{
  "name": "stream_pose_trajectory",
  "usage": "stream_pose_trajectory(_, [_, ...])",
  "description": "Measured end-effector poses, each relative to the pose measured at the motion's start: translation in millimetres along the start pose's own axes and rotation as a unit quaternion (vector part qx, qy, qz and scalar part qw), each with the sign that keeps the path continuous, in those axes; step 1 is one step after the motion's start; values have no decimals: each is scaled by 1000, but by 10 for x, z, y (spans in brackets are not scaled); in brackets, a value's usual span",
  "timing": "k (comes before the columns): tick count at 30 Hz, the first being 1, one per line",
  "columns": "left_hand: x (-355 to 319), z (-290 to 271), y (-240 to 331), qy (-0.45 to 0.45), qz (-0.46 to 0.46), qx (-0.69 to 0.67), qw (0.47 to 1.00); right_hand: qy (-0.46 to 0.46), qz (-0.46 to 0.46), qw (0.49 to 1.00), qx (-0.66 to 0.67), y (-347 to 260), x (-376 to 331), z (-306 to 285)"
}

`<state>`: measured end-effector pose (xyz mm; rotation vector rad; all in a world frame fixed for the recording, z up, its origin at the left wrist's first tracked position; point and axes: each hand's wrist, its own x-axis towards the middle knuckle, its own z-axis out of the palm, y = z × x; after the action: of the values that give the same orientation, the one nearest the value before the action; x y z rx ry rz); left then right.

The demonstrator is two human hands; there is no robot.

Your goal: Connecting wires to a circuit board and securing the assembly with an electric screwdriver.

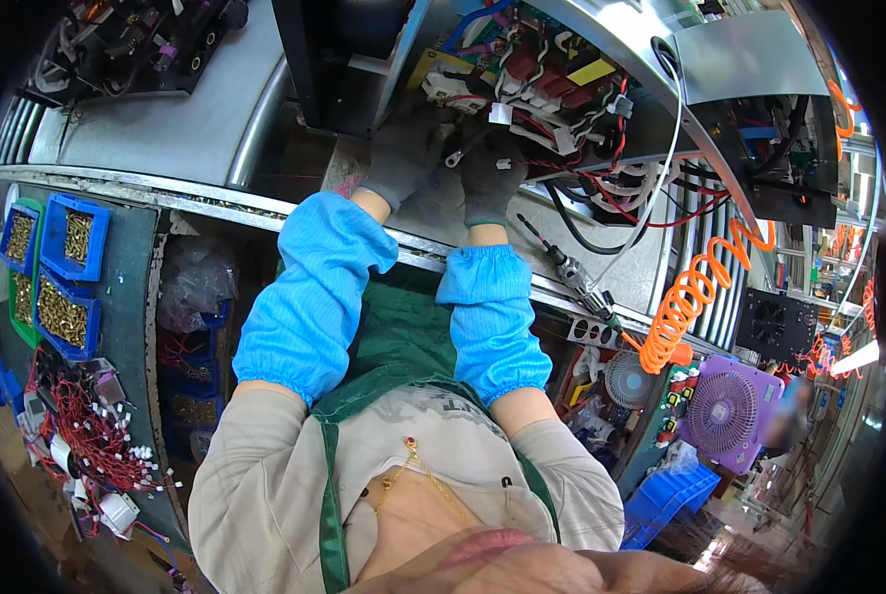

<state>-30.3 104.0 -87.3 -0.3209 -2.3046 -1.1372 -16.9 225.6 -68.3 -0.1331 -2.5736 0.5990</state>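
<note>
Both my hands wear dark grey gloves and blue sleeve covers, and both reach into an open electrical unit (562,79) full of red, black and white wires. My left hand (403,148) rests against the unit's lower left edge near a white connector (453,91). My right hand (492,170) is curled around a thin wire with a small ring terminal (455,156) and a white tag. The fingertips of both hands meet at that wire.
A pneumatic screwdriver (576,279) on an orange coiled hose (695,297) hangs right of my right arm. Blue bins of brass screws (61,277) stand at the left, above a bundle of red wires (91,441). A purple fan (725,414) sits lower right.
</note>
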Motion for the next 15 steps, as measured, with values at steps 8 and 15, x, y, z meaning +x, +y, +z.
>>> stream_pose_trajectory(8, [-1, 80, -65, -22, -25, -30, 999, 33, -116, 993, -19, 24, 10, 25])
stream_pose_trajectory(15, [2, 229, -119, 14, -4, 33, 999, 50, -103, 989, -96, 172, -6, 93])
